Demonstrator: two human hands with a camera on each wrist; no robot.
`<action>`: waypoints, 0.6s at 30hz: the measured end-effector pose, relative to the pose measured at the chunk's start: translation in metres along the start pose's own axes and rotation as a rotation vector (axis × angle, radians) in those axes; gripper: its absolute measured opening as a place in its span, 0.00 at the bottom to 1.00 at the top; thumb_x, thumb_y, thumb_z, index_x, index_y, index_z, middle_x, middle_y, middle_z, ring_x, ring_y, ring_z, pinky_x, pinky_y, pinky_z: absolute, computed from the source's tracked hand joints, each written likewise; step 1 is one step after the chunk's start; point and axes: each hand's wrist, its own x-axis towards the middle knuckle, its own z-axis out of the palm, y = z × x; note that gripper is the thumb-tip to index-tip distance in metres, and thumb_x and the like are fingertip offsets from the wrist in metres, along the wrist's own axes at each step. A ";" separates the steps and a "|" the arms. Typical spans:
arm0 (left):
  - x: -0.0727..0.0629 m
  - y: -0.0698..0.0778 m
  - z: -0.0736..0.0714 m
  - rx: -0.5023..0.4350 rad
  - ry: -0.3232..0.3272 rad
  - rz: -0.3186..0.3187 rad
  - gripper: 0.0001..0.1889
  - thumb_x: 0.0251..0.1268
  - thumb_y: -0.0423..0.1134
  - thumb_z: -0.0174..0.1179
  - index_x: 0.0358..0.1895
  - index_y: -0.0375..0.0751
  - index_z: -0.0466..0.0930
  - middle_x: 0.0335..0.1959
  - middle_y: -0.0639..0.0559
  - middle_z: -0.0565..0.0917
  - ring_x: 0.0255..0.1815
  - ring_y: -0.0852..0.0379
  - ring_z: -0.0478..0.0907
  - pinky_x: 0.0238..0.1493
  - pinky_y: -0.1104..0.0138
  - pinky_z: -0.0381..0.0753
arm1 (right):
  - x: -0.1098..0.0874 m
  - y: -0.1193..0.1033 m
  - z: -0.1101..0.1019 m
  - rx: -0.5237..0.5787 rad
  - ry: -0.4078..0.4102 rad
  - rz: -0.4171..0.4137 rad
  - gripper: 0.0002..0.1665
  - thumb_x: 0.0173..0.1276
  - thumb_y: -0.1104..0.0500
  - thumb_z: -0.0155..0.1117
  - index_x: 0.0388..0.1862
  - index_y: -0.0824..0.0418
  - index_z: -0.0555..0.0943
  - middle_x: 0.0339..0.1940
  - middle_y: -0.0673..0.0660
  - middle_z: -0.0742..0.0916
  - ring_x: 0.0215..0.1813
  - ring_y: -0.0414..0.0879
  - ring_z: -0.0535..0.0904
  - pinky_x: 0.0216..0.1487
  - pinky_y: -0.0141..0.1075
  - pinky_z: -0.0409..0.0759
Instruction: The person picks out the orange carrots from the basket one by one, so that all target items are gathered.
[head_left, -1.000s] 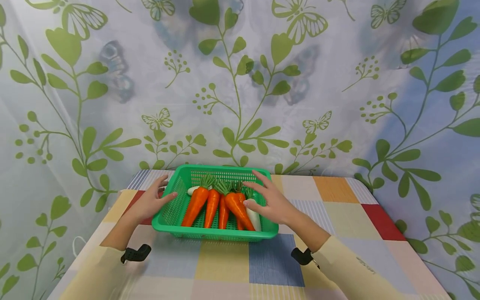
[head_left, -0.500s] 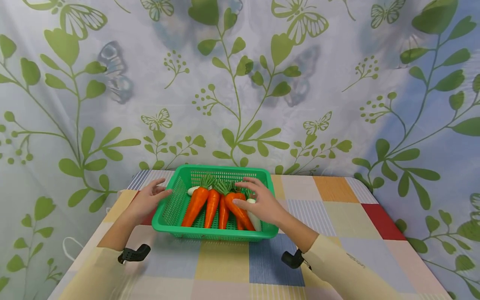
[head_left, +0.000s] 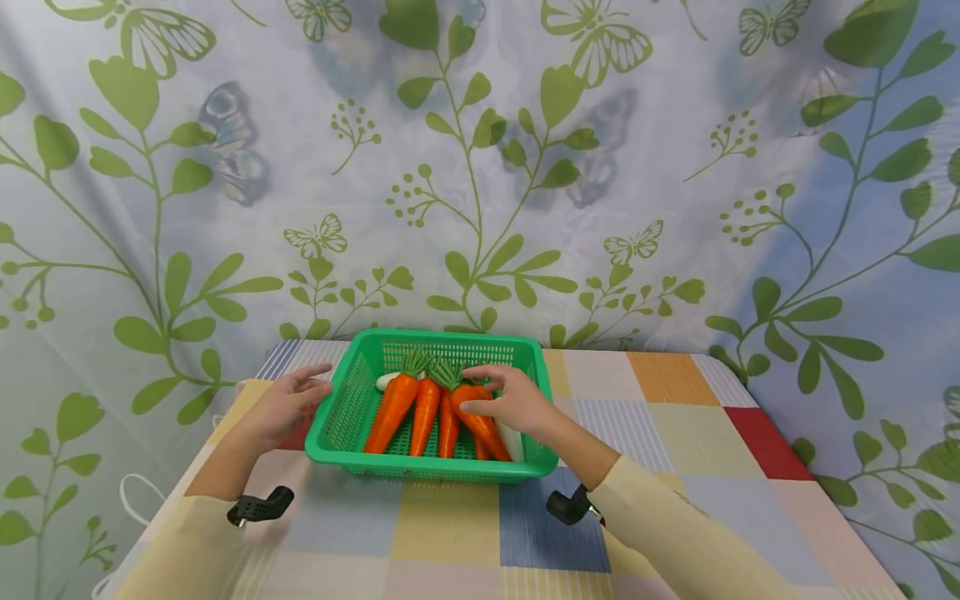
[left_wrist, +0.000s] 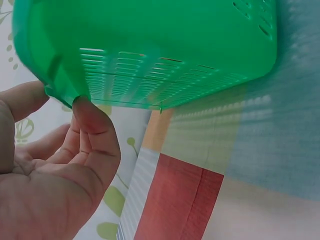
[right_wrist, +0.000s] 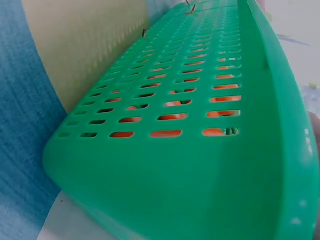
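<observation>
A green plastic basket (head_left: 431, 469) holds several orange carrots (head_left: 424, 417) with green tops and a white radish (head_left: 512, 442). Another white vegetable (head_left: 385, 381) shows at the back left. My left hand (head_left: 277, 412) is at the basket's left rim, fingers loosely bent; in the left wrist view its fingertips (left_wrist: 92, 115) lie at the rim's edge. Inside the basket's right half, my right hand (head_left: 517, 404) is over the carrots, thumb and forefinger apart around the upper end of one carrot. Whether they touch it is unclear. In the right wrist view the basket's wall hides most of that hand.
A table with a patchwork-patterned cloth (head_left: 330, 533) bears the basket near its far edge. Behind hangs a white curtain (head_left: 480, 167) printed with green leaves and butterflies. A black wrist camera (head_left: 261, 505) is strapped to the left wrist, another (head_left: 570, 505) to the right.
My right hand has moved left from the basket's right side to over the carrots, its fingers drawing in. My left hand has shifted slightly left, its fingertips back at the rim. The basket stays put.
</observation>
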 end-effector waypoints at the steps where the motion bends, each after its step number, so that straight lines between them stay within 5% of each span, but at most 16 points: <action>1: 0.000 -0.001 -0.001 -0.013 -0.008 -0.002 0.37 0.80 0.45 0.54 0.82 0.34 0.48 0.55 0.49 0.80 0.46 0.65 0.81 0.47 0.71 0.84 | 0.001 0.000 0.000 0.011 -0.003 0.006 0.29 0.63 0.50 0.77 0.64 0.41 0.82 0.75 0.51 0.75 0.67 0.57 0.76 0.54 0.46 0.85; 4: -0.001 -0.002 -0.001 -0.048 -0.025 -0.009 0.37 0.80 0.44 0.56 0.82 0.35 0.48 0.50 0.56 0.80 0.46 0.64 0.81 0.47 0.71 0.85 | 0.004 -0.001 0.001 0.021 -0.016 0.020 0.29 0.63 0.52 0.78 0.64 0.44 0.83 0.72 0.55 0.77 0.65 0.58 0.78 0.51 0.45 0.85; 18: -0.004 -0.005 -0.004 -0.118 -0.085 -0.008 0.37 0.78 0.38 0.57 0.82 0.35 0.49 0.49 0.56 0.79 0.47 0.63 0.83 0.49 0.69 0.87 | 0.008 -0.002 0.007 -0.029 -0.030 0.060 0.34 0.61 0.57 0.79 0.67 0.54 0.81 0.66 0.62 0.80 0.55 0.57 0.80 0.46 0.40 0.85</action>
